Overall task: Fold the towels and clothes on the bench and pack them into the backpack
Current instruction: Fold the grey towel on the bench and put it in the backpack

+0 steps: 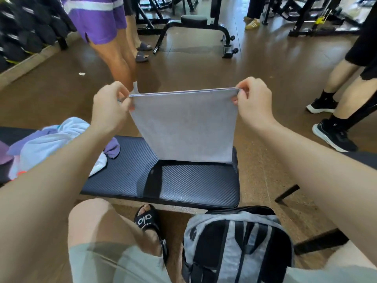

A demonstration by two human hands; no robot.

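Observation:
A pale grey towel (184,127), doubled over, hangs stretched between my hands above the black padded bench (183,186). My left hand (110,108) pinches its top left corner and my right hand (252,101) pinches its top right corner. The towel's lower edge touches the bench's far right end. A heap of white, light blue and purple clothes (51,144) lies on the bench's left part, partly hidden by my left forearm. A grey and black backpack (236,246) stands on the floor between my knees, in front of the bench.
One person in purple shorts (98,19) stands beyond the bench at the left, another in black shoes (332,135) at the right. Black gym machines (195,27) stand at the back on the brown floor. My sandalled foot (149,221) is under the bench edge.

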